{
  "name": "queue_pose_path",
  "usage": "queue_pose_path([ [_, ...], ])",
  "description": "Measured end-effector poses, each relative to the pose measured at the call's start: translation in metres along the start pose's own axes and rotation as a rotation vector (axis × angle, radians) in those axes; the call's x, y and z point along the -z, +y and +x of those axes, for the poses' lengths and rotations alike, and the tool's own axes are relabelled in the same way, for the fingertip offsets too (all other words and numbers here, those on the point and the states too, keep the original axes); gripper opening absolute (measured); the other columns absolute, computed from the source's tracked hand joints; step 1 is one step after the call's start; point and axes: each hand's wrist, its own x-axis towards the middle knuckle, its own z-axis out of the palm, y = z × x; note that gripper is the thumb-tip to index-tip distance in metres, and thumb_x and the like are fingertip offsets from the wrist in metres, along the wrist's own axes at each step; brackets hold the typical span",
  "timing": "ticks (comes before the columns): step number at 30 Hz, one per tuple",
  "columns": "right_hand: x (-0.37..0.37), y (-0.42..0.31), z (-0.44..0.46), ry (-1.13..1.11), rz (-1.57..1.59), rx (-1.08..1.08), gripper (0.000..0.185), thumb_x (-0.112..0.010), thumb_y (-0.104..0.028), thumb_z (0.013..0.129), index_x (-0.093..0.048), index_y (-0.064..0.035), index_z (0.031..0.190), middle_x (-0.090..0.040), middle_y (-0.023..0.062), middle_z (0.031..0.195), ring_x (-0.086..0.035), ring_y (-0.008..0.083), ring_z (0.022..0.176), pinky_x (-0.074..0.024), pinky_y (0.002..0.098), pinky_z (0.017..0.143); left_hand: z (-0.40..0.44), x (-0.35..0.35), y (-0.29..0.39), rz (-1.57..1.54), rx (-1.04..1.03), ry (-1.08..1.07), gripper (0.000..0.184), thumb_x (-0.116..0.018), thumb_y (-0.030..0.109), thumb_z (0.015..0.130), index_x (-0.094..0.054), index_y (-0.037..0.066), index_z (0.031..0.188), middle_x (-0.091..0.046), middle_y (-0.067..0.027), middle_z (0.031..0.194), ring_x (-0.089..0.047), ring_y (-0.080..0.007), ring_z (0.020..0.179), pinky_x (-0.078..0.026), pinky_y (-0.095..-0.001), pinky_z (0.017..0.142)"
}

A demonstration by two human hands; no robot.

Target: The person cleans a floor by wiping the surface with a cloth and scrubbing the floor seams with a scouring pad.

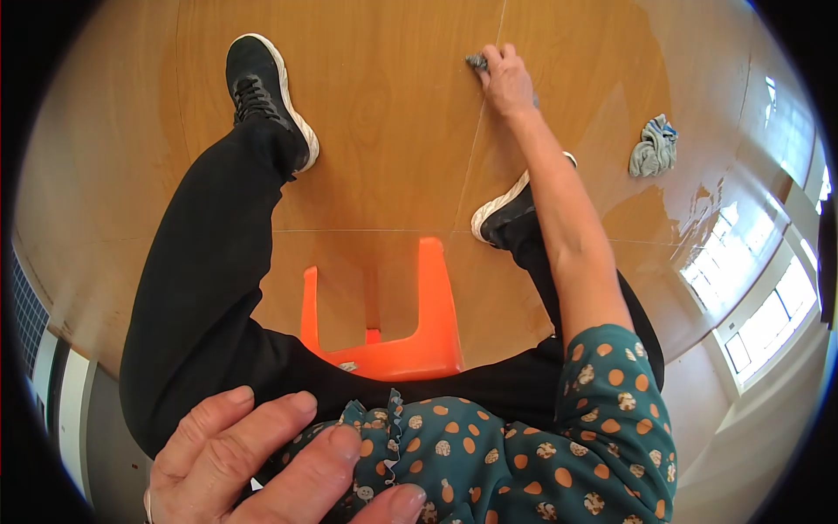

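Observation:
Stretched out over the brown tiled floor (375, 105), my right hand (508, 83) is closed on a small grey scrubbing pad (477, 62), which pokes out at the fingertips against the floor. My left hand (262, 458) is close to the camera at the bottom left, fingers apart and slightly bent, holding nothing. A crumpled light grey cloth (654, 147) lies on the floor to the right of my right forearm.
An orange plastic stool (393, 354) is beneath me, between my legs. My black shoes (253, 87) rest on the floor at left and right. Wet, shiny patches show around the cloth. Bright windows (772, 323) are at the far right.

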Motion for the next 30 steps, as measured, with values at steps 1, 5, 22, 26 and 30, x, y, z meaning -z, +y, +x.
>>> queue_pose_path([
  [1, -0.006, -0.005, -0.018, -0.011, 0.015, -0.039, 0.023, -0.069, -0.013, 0.087, -0.057, -0.0111, 0.106, -0.054, 0.0132, 0.101, -0.060, 0.0356, 0.083, -0.0534, 0.0440, 0.072, -0.001, 0.000, -0.001, 0.006, -0.018, 0.011, 0.021, -0.072, 0.012, 0.087, -0.073, 0.005, 0.107, -0.068, -0.0218, 0.116, -0.068, -0.0382, 0.103, -0.055, -0.0502, 0.093],
  [5, -0.022, -0.027, -0.132, -0.144, 0.049, -0.041, 0.023, -0.069, -0.010, 0.085, -0.058, -0.0120, 0.106, -0.049, 0.0115, 0.099, -0.059, 0.0334, 0.085, -0.0529, 0.0421, 0.074, -0.003, -0.001, -0.008, -0.005, -0.046, 0.016, 0.021, -0.073, 0.013, 0.088, -0.073, 0.005, 0.107, -0.068, -0.0223, 0.116, -0.068, -0.0385, 0.104, -0.055, -0.0507, 0.093],
  [22, -0.033, -0.050, -0.156, -0.248, 0.056, 0.090, 0.025, -0.067, -0.008, 0.084, -0.059, -0.0124, 0.107, -0.050, 0.0105, 0.101, -0.058, 0.0315, 0.086, -0.0530, 0.0382, 0.074, -0.005, 0.002, -0.009, -0.048, 0.002, 0.019, 0.020, -0.072, 0.013, 0.088, -0.074, 0.006, 0.106, -0.069, -0.0221, 0.114, -0.069, -0.0385, 0.101, -0.056, -0.0508, 0.091],
  [26, -0.039, -0.040, -0.072, -0.074, 0.071, 0.125, 0.021, -0.067, -0.011, 0.086, -0.060, -0.0119, 0.106, -0.052, 0.0113, 0.102, -0.058, 0.0325, 0.086, -0.0528, 0.0404, 0.073, -0.002, -0.002, -0.014, -0.051, 0.050, 0.019, 0.019, -0.071, 0.013, 0.088, -0.074, 0.006, 0.106, -0.069, -0.0219, 0.113, -0.069, -0.0381, 0.101, -0.056, -0.0503, 0.091],
  [30, -0.015, -0.012, 0.063, 0.093, 0.089, -0.094, 0.025, -0.073, -0.026, 0.087, -0.060, -0.0167, 0.106, -0.055, 0.0100, 0.103, -0.063, 0.0347, 0.080, -0.0541, 0.0436, 0.070, -0.001, -0.001, -0.009, -0.030, 0.074, 0.042, 0.019, -0.071, 0.012, 0.088, -0.074, 0.006, 0.106, -0.069, -0.0214, 0.113, -0.069, -0.0375, 0.100, -0.057, -0.0498, 0.090],
])
